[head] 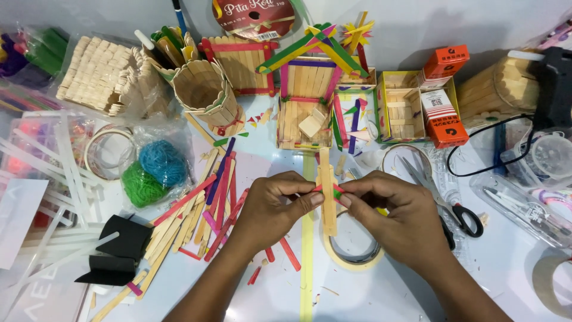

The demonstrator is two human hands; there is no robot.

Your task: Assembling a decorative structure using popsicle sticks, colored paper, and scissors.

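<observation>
1. The left hand (271,209) and right hand (396,217) cover the ends of the small coloured sticks (329,191) pinched across the plain wooden stick (328,200).
2. The tape roll (353,256) is partly hidden under the right hand.
3. The ribbon spool (253,18) is cut off by the top edge.
4. The scissors (444,200) blades are partly covered by the right hand.

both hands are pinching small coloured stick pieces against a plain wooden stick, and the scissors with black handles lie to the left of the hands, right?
Not quite. The head view shows the scissors lying to the right of the hands, not the left. The rest holds: the left hand and right hand pinch small coloured pieces against a plain wooden stick.
</observation>
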